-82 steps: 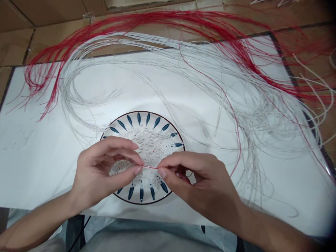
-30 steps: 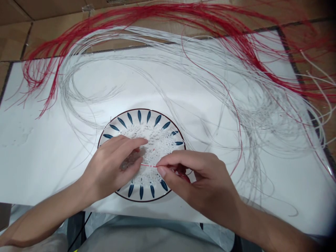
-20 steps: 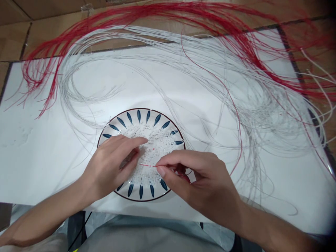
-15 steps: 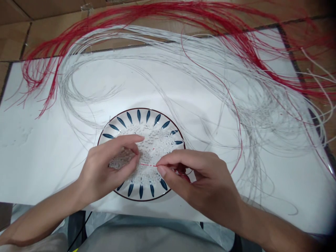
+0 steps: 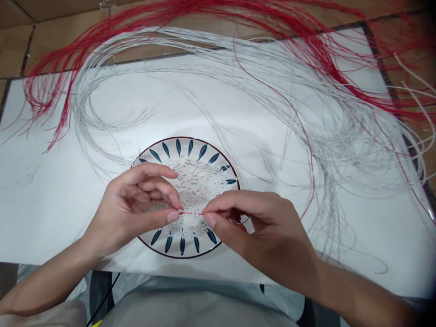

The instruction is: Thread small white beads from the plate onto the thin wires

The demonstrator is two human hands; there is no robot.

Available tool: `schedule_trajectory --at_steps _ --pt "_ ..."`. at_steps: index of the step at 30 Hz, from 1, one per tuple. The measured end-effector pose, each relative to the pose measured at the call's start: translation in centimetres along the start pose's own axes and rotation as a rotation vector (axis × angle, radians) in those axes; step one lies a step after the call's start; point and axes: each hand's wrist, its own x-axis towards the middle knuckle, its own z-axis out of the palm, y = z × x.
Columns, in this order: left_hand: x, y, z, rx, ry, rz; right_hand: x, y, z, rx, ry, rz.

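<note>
Over the plate, my right hand (image 5: 252, 222) pinches a thin red wire (image 5: 186, 212) between thumb and index finger, and the wire points left. Small white beads (image 5: 196, 213) sit on it close to the right fingertips. My left hand (image 5: 143, 200) closes its thumb and a middle finger at the wire's left tip, while its index finger is raised and apart. Whether a bead is between those left fingertips is too small to tell. Beneath both hands is a white plate (image 5: 182, 253) with dark blue leaf marks and a brown rim, holding many loose white beads (image 5: 194, 181).
A long bundle of red wires (image 5: 218, 7) arcs across the back. White wires (image 5: 190, 41) curve in front of it and tangle on the right. A single red wire (image 5: 299, 122) hangs down the right side. White board (image 5: 51, 195) covers the cardboard (image 5: 68, 36).
My left hand has shifted left and its thumb and a finger have come together at the wire's tip. The right hand keeps its pinch. The view has tilted slightly.
</note>
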Motion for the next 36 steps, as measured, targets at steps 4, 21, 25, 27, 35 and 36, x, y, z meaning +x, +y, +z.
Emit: schedule_trajectory --at_steps 4,21,25,27,35,36 --pt "-0.02 0.03 0.06 0.012 0.006 -0.004 -0.02 0.02 0.02 -0.009 -0.001 -0.008" --pt "-0.01 0.11 0.19 0.026 0.014 0.026 0.02 0.02 -0.01 -0.016 -0.011 -0.025" --pt "0.01 0.08 0.26 0.015 0.015 0.03 0.06 0.01 -0.02 -0.021 -0.016 -0.038" --pt "0.02 0.09 0.28 0.015 0.016 0.033 0.09 -0.03 -0.02 -0.022 -0.012 -0.041" --pt "-0.01 0.18 0.35 0.004 -0.002 0.037 0.15 -0.08 -0.02 -0.026 0.007 -0.043" --pt "-0.02 0.19 0.33 0.007 -0.001 0.038 0.14 -0.07 -0.02 -0.03 0.007 -0.038"
